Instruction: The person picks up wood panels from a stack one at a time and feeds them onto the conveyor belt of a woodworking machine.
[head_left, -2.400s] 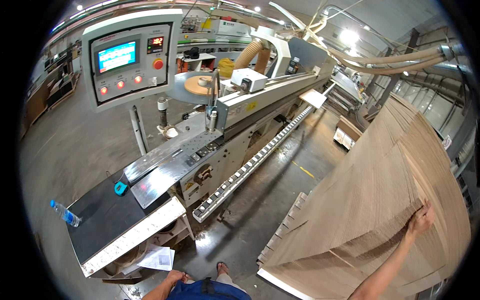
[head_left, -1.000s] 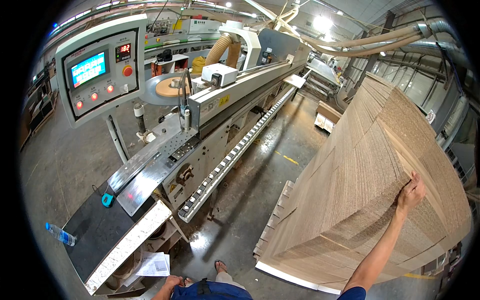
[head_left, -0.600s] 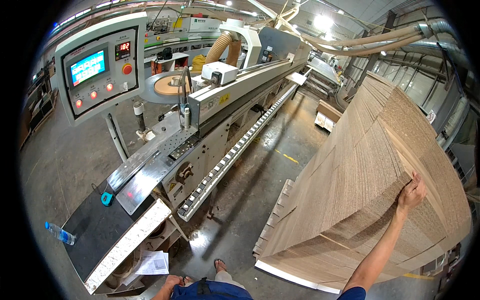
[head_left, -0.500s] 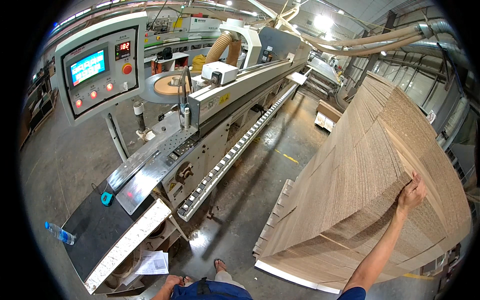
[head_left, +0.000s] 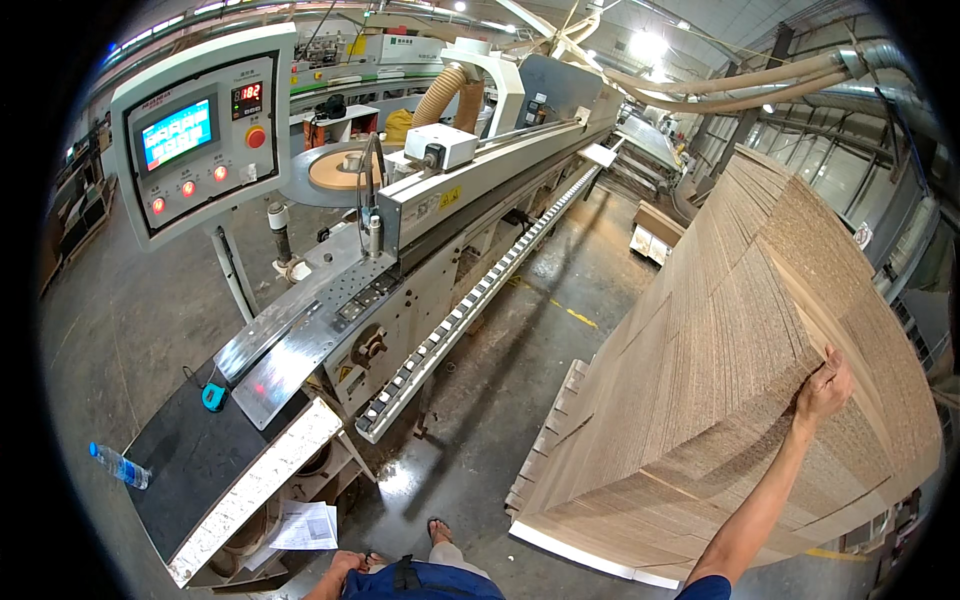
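A tall stack of brown particleboard panels rises on my right. My right hand is at the stack's near upper edge, its fingers curled over the rim of a panel; the fingertips are partly hidden. Low at the bottom of the head view, my left hand hangs beside my leg, away from the stack and the machine. Its fingers are too small and bunched to make out clearly, and no object shows in it.
A long edge-banding machine runs ahead, with a roller rail along its side. A control panel stands at left. On the dark table are a teal tape measure and a water bottle. Papers lie below.
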